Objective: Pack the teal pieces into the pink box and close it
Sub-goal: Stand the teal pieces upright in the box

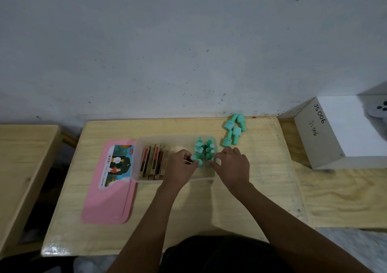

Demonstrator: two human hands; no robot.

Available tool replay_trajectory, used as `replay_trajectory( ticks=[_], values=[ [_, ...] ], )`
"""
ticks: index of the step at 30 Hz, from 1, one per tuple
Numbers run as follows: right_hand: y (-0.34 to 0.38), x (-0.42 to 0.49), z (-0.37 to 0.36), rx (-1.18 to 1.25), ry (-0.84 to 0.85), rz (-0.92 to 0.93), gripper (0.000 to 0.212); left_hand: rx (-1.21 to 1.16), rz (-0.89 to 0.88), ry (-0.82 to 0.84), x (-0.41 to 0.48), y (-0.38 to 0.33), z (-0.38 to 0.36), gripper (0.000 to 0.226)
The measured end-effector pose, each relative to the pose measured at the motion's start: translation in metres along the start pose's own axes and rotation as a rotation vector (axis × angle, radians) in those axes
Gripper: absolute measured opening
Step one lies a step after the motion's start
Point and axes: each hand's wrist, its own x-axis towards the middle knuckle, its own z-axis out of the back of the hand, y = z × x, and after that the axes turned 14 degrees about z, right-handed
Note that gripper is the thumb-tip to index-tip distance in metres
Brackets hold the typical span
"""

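Observation:
A translucent box [159, 141] stands open on the wooden table, its pink lid [109, 199] lying flat to its left. Inside, two rows of teal pieces [205, 147] stand upright at the right end. My left hand [181, 168] pinches a teal piece [196, 160] at the near end of the left row. My right hand [232, 166] has its fingertips on a teal piece [210, 159] at the near end of the right row. Several more teal pieces [232, 129] lie loose on the table behind and right of the box.
Brown and red flat blocks [152, 160] stand on edge in the box's left half. A white box [343, 132] marked JS006 sits at the right. A second wooden table [23, 157] stands at the left. A grey wall runs behind.

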Motion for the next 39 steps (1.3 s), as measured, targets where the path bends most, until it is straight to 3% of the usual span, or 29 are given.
replay_trajectory(
  ticks=[25, 39],
  values=[
    [-0.009, 0.001, 0.004, 0.164, 0.028, 0.041, 0.034, 0.159, -0.097, -0.071, 0.018, 0.009, -0.037, 0.008],
    [-0.06, -0.032, 0.026, 0.167, -0.119, -0.017, 0.025, 0.212, -0.106, -0.11, 0.007, 0.008, -0.03, 0.028]
  ],
)
